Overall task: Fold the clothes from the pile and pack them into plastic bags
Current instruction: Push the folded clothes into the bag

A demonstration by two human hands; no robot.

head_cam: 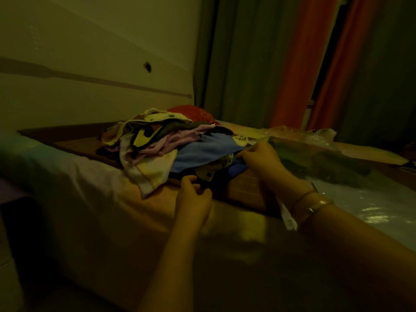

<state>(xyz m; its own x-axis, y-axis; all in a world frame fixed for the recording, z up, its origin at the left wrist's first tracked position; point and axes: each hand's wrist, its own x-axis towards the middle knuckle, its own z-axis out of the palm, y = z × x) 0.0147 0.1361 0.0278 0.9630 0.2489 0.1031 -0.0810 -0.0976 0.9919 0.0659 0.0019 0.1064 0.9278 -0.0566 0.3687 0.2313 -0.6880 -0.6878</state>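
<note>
A pile of clothes [157, 143] lies on the bed, with cream, pink, dark and red pieces and a light blue garment [202, 154] on its near side. A dark garment [216, 179] with a cream patterned part sticks out from under the pile's front. My left hand [193, 199] pinches its near edge. My right hand [261, 161] grips its far edge, next to the blue garment. Clear plastic bags [315, 158] holding dark green cloth lie right of my right hand.
The bed [101, 210] carries a pale sheet on the left and a shiny plastic sheet [371, 203] at the right. A cream wall [90, 64] stands behind the pile. Orange and grey curtains [304, 64] hang at the back right.
</note>
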